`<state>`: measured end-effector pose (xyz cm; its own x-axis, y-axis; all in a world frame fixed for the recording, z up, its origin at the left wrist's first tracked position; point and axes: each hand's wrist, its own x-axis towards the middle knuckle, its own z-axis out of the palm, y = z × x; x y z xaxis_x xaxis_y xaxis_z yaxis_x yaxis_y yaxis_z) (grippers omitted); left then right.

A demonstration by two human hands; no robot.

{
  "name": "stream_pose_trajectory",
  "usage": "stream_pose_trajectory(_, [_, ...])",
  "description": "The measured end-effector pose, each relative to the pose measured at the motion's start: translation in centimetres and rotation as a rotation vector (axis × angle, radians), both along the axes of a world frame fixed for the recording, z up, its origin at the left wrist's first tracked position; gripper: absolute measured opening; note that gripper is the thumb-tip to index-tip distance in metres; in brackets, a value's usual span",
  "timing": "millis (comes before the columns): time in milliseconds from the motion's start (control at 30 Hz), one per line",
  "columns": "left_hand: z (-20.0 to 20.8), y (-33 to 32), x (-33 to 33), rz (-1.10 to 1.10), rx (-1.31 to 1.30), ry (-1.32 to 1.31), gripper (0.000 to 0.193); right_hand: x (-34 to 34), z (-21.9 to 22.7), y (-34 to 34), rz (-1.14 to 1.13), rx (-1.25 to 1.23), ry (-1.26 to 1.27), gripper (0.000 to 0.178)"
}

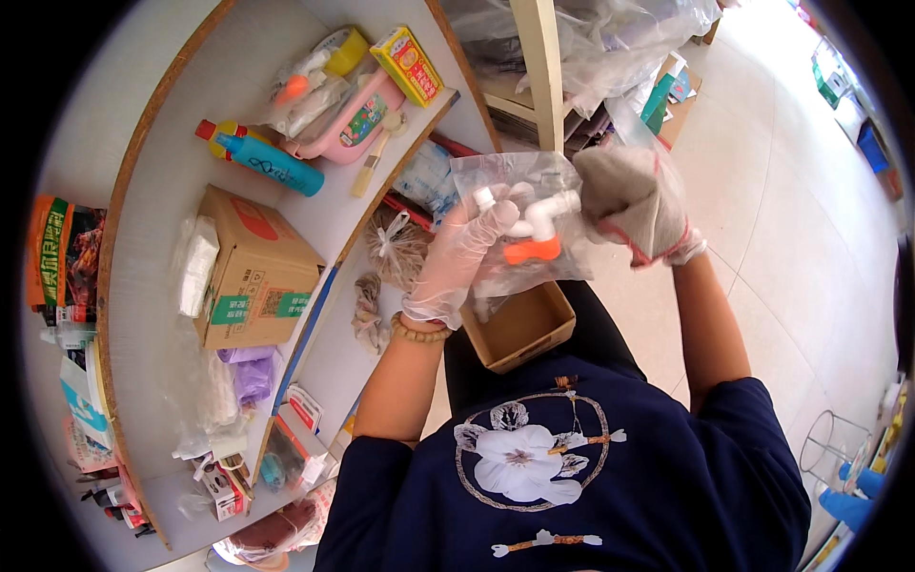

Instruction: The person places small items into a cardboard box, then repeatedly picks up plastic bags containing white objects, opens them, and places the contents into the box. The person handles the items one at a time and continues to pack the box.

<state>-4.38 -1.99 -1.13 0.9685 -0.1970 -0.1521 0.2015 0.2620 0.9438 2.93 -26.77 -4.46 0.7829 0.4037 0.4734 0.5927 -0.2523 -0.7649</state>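
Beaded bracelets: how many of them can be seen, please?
1: the beaded bracelet around the left wrist, beside the clear glove. Others may be hidden under gloves.

White shelf unit (pixel 326 217), bearing pink basket (pixel 367 122), blue bottle (pixel 276 164), brush (pixel 368 172), cardboard box (pixel 262 272)

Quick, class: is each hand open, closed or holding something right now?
Left hand: closed, holding a white tap and clear bag.
Right hand: grip hidden by grey cloth; cannot tell.
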Motion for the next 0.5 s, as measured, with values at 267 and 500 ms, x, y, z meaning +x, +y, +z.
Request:
stream_pose_trajectory(267, [-0.1, -3.2, -0.4, 0.129, -0.055, -0.037, 0.046, -3.4, -0.5, 4.9, -0.274, -0.257, -0.505, 0.025])
stream_pose_trajectory(500, [-0.5, -2.7, -0.4, 0.204, -0.05, -0.091, 0.043, -2.2, -1.7, 6.1, -0.61, -0.287, -0.202, 0.025])
